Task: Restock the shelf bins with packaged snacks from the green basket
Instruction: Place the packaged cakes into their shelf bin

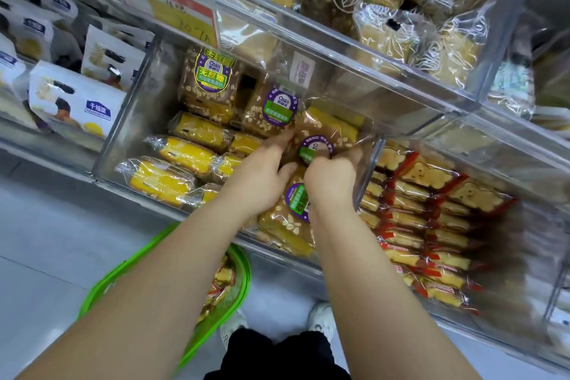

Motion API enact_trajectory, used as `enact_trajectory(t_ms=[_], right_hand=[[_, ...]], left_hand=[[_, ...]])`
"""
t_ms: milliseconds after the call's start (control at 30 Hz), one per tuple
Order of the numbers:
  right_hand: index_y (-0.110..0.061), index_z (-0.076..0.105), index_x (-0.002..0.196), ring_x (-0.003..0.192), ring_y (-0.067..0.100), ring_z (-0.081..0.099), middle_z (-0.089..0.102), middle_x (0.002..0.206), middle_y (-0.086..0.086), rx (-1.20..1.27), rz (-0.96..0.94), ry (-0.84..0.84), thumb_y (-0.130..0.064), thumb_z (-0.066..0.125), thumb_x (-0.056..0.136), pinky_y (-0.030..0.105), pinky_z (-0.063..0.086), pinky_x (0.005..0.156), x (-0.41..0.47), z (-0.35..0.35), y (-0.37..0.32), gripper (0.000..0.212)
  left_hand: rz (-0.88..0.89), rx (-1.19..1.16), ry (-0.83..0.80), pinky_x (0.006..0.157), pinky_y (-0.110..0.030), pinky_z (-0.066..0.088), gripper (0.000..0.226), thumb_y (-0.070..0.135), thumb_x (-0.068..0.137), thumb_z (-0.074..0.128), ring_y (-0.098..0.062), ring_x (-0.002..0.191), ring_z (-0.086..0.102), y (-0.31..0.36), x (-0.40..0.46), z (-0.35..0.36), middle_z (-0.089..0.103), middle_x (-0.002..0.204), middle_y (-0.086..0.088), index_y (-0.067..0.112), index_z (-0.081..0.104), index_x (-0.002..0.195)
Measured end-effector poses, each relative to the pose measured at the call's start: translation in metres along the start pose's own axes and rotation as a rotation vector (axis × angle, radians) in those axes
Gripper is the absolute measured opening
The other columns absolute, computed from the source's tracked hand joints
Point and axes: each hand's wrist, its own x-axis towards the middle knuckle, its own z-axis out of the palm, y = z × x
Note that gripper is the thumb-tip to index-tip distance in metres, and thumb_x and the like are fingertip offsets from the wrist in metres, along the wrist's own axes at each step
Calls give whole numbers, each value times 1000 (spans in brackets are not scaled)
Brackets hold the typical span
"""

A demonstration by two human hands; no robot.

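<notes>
You have two hands in the clear middle bin, the left hand and the right hand. Inside that bin you can count four brown nut cakes with purple round labels and about seven yellow cakes in clear wrap; more may lie hidden beneath. Right of the bin, the red-edged biscuit packs are too many and too blurred to count. Left of the bin stand at least four white pouches. Below it sits one green basket. Two white shoes show beside the basket.
</notes>
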Motion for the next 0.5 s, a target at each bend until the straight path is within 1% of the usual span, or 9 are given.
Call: enact_trajectory(t_ms=[133, 167, 233, 333, 367, 400, 433, 467, 500], right_hand=[[-11, 31, 137, 123, 28, 48, 47, 138, 10, -41, -12, -14, -23, 45, 96, 29, 39, 93, 26, -1, -13, 45], [-10, 33, 135, 123, 29, 47, 48, 137, 10, -69, -14, 1, -26, 46, 96, 30, 37, 94, 29, -1, -16, 45], [-10, 35, 134, 122, 31, 47, 48, 136, 11, -120, -20, 5, -30, 45, 96, 32, 37, 95, 33, -1, -18, 44], [-12, 30, 138, 126, 30, 44, 43, 139, 10, -146, -85, -38, -21, 45, 95, 30, 35, 100, 25, -4, -12, 47], [-13, 27, 140, 129, 28, 40, 40, 142, 10, -141, -149, -52, -14, 46, 93, 26, 32, 103, 18, -7, -6, 51], [-14, 24, 143, 134, 25, 33, 34, 146, 9, -150, -227, -65, -6, 47, 90, 16, 24, 106, 10, -10, 0, 58], [-15, 19, 145, 138, 23, 21, 24, 151, 9, -196, -307, -77, 1, 47, 87, 4, 11, 105, 2, -12, 7, 67], [-16, 15, 147, 141, 21, 10, 14, 154, 10, -271, -372, -92, 4, 47, 85, -7, -3, 96, -5, -13, 11, 72], [-17, 14, 147, 142, 21, 3, 6, 156, 11, -350, -411, -109, 4, 47, 85, -10, -8, 88, -8, -13, 14, 73]], left_hand=[[195, 297, 247, 99, -44, 41, 53, 7, 82, 57, -34, 119, 46, 4, 10, -6, 49, 135, -12, 14, 47, 134], [249, 342, 267, 100, -44, 39, 55, 6, 79, 59, -34, 121, 44, 2, 13, -7, 50, 134, -10, 14, 49, 133], [279, 394, 226, 103, -44, 35, 62, 12, 77, 64, -31, 126, 38, -2, 18, -8, 50, 136, -7, 17, 45, 136], [188, 486, 201, 100, -43, 30, 71, 27, 77, 68, -30, 128, 32, -1, 30, -3, 46, 137, -5, 25, 36, 140], [163, 537, 204, 99, -43, 29, 71, 29, 77, 68, -31, 127, 31, 2, 35, -2, 44, 137, -4, 28, 35, 140], [141, 581, 202, 99, -43, 28, 71, 30, 78, 67, -31, 126, 31, 6, 40, 0, 42, 138, -4, 29, 34, 140], [122, 616, 197, 99, -44, 28, 69, 30, 78, 66, -32, 126, 31, 8, 45, 0, 40, 139, -5, 29, 33, 139], [99, 640, 191, 100, -44, 27, 67, 29, 79, 65, -32, 126, 32, 10, 48, 1, 39, 139, -6, 28, 34, 138], [81, 656, 193, 100, -44, 27, 64, 27, 79, 64, -32, 126, 32, 12, 50, 2, 39, 139, -7, 25, 36, 137]])
